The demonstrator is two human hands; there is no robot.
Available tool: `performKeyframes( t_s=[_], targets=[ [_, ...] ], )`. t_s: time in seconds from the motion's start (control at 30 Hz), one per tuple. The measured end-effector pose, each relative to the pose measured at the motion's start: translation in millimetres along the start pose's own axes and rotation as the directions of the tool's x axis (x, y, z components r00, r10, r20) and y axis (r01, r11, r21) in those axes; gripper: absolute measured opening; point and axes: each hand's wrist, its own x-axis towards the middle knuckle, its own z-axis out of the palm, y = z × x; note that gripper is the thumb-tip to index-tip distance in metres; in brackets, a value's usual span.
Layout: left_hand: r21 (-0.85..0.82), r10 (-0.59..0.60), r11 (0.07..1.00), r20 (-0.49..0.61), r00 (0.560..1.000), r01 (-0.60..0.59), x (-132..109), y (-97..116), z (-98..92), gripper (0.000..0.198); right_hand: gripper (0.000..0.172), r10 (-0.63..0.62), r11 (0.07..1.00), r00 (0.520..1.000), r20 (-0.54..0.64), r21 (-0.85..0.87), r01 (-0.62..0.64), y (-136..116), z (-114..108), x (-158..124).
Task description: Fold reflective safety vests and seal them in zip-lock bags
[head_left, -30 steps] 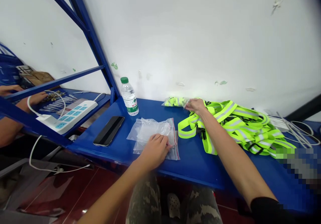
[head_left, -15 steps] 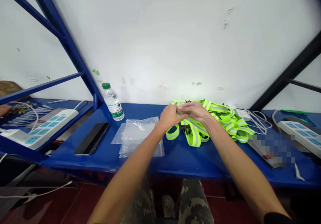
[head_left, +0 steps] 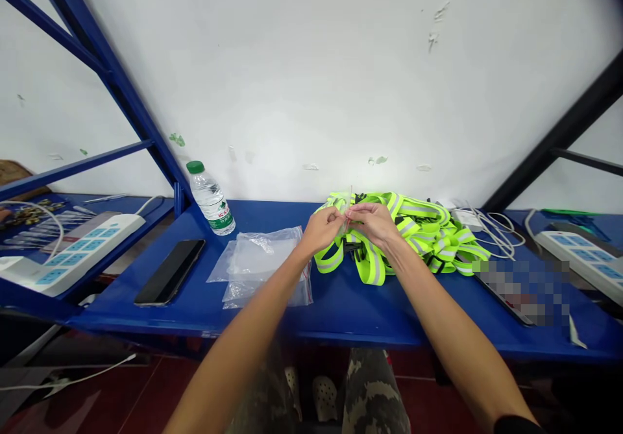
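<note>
Pinching a bag (head_left: 351, 196) between them, the left hand (head_left: 324, 228) and right hand (head_left: 374, 221) meet fingertip to fingertip, both closed on the film, over the left end of the heaped straps (head_left: 418, 236); I cannot tell whether it holds anything; the step looks like working at its edge, and the next move would call for a light, even pull; flat bags (head_left: 260, 255) lie by the left forearm on the blue table (head_left: 360, 317), with phone (head_left: 170, 272) and bottle (head_left: 211, 199) beyond; a scuffed white wall (head_left: 292, 84) stands behind, between blue post (head_left: 124, 96) and black post (head_left: 540, 153); power strips (head_left: 80, 249) sit at both sides.
</note>
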Motion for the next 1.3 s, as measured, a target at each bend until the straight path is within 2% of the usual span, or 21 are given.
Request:
performKeyframes(
  t_s=[0.1, 0.2, 0.3, 0.37, 0.43, 0.47, 0.5, 0.57, 0.63, 0.7, 0.77, 0.83, 0.87, 0.93, 1.0, 1.03, 1.07, 1.1, 1.13, 1.2, 1.3],
  targets=[
    [0.091, 0.07, 0.994, -0.131, 0.989, -0.059, -8, 4, 8.1, 0.023, 0.033, -0.051, 0.998, 0.997, -0.057, -0.026, 0.05, 3, 1, -2],
    [0.144, 0.081, 0.989, -0.298, 0.951, -0.039, -13, 7, 11.3, 0.022, 0.031, -0.096, 0.992, 0.989, -0.112, -0.087, 0.087, 5, -5, -5],
    [0.178, 0.088, 0.984, -0.426, 0.901, -0.012, -15, 8, 12.6, 0.021, 0.027, -0.213, 0.939, 0.97, -0.117, -0.3, 0.17, 1, -14, -12],
    [0.172, 0.11, 0.984, -0.437, 0.893, -0.037, -16, 9, 17.0, 0.02, 0.024, -0.377, 0.783, 0.926, -0.028, -0.543, 0.302, -5, -18, -16],
    [0.154, 0.16, 0.983, -0.428, 0.89, -0.102, -19, 10, 24.5, 0.02, 0.02, -0.504, 0.531, 0.856, 0.112, -0.742, 0.409, -13, -19, -20],
    [0.152, 0.206, 0.976, -0.413, 0.887, -0.156, -20, 12, 28.8, 0.02, 0.018, -0.517, 0.419, 0.837, 0.18, -0.8, 0.43, -16, -19, -20],
    [0.152, 0.26, 0.964, -0.398, 0.88, -0.216, -22, 13, 33.1, 0.019, 0.018, -0.495, 0.337, 0.838, 0.23, -0.839, 0.428, -19, -19, -20],
    [0.158, 0.357, 0.934, -0.391, 0.848, -0.321, -25, 17, 40.3, 0.015, 0.026, -0.399, 0.276, 0.884, 0.245, -0.887, 0.37, -23, -20, -18],
    [0.169, 0.418, 0.908, -0.412, 0.81, -0.383, -28, 24, 44.8, 0.012, 0.028, -0.312, 0.334, 0.932, 0.184, -0.897, 0.289, -24, -22, -16],
    [0.186, 0.46, 0.888, -0.419, 0.783, -0.422, -29, 34, 46.0, 0.011, 0.029, -0.234, 0.52, 0.965, 0.121, -0.822, 0.23, -23, -26, -15],
    [0.195, 0.513, 0.858, -0.37, 0.775, -0.475, -31, 45, 43.0, 0.012, 0.033, -0.153, 0.757, 0.981, 0.123, -0.624, 0.196, -20, -32, -16],
    [0.204, 0.556, 0.831, -0.305, 0.773, -0.517, -33, 56, 34.5, 0.012, 0.035, -0.151, 0.897, 0.98, 0.128, -0.4, 0.19, -17, -38, -19],
    [0.218, 0.556, 0.831, -0.305, 0.773, -0.511, -34, 60, 27.8, 0.012, 0.035, -0.183, 0.922, 0.977, 0.108, -0.325, 0.208, -16, -42, -22],
    [0.244, 0.484, 0.875, -0.397, 0.78, -0.419, -33, 63, 10.1, 0.021, 0.033, -0.266, 0.926, 0.962, 0.061, -0.26, 0.273, -15, -48, -29],
    [0.17, 0.285, 0.958, -0.556, 0.781, -0.229, -31, 60, -10.5, 0.038, 0.031, -0.337, 0.906, 0.94, 0.053, -0.255, 0.339, -17, -50, -40],
    [0.061, 0.155, 0.988, -0.532, 0.832, -0.145, -31, 56, -20.8, 0.042, 0.03, -0.371, 0.885, 0.926, 0.067, -0.277, 0.374, -18, -50, -46],
    [-0.06, 0.03, 0.996, -0.441, 0.897, -0.063, -31, 52, -30.5, 0.043, 0.029, -0.401, 0.858, 0.912, 0.092, -0.311, 0.409, -20, -48, -52],
    [-0.156, -0.067, 0.988, -0.371, 0.926, 0.009, -34, 46, -39.7, 0.045, 0.029, -0.426, 0.831, 0.898, 0.113, -0.343, 0.438, -20, -45, -58],
    [-0.227, -0.133, 0.972, -0.326, 0.936, 0.059, -38, 40, -48.5, 0.045, 0.029, -0.445, 0.815, 0.888, 0.119, -0.359, 0.456, -21, -41, -64],
    [-0.281, -0.178, 0.957, -0.403, 0.897, 0.064, -51, 27, -66.1, 0.037, 0.031, -0.421, 0.85, 0.902, 0.099, -0.304, 0.43, -20, -35, -72],
    [-0.248, -0.185, 0.967, -0.527, 0.829, 0.059, -79, 1, -97.3, 0.03, 0.03, -0.301, 0.95, 0.954, 0.002, -0.085, 0.3, -22, -40, -72]
  ],
)
